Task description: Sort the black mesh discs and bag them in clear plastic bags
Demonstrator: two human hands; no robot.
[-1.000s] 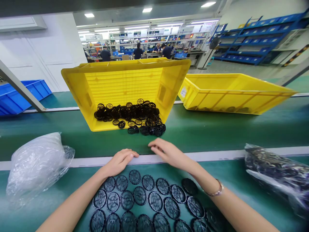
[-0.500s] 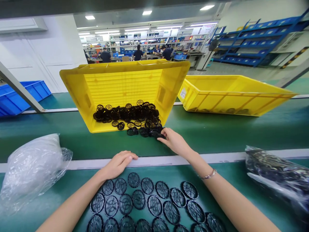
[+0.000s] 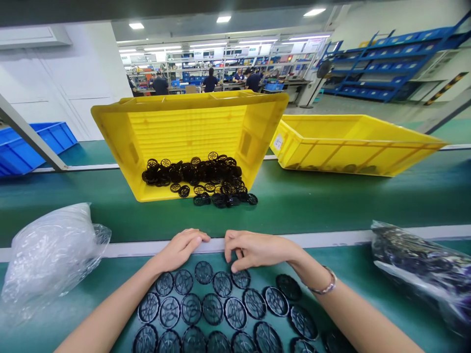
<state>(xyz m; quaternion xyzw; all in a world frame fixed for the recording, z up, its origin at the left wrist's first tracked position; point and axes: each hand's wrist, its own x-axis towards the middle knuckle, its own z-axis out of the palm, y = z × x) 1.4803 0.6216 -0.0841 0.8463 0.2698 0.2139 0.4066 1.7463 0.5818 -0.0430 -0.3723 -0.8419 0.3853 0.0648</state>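
Note:
My left hand [image 3: 184,247] lies on the pale strip at the belt's near edge, fingers stretched out, holding nothing. To its right, my right hand [image 3: 252,249] is bent downward with thumb and forefinger apart. Its thumb tip is at the rim of a black spoked ring [image 3: 241,278]; whether they touch, I cannot tell. Several more black spoked rings [image 3: 191,310] lie flat in rough rows on the green surface between my forearms. Beyond my hands, a yellow bin [image 3: 187,132] lies tipped toward me, with a heap of black rings [image 3: 198,171] inside and spilling over its lip.
Another yellow bin [image 3: 353,152] stands to the right, with dark shapes showing through its wall. A blue bin [image 3: 40,147] is at far left. Clear plastic bags lie either side: a whitish one [image 3: 55,250] and one with dark contents [image 3: 419,274]. People sit at benches behind.
My right hand has come back from the spilled rings to the laid-out rows. Some rings on the right of the rows have shifted. My left hand stays put.

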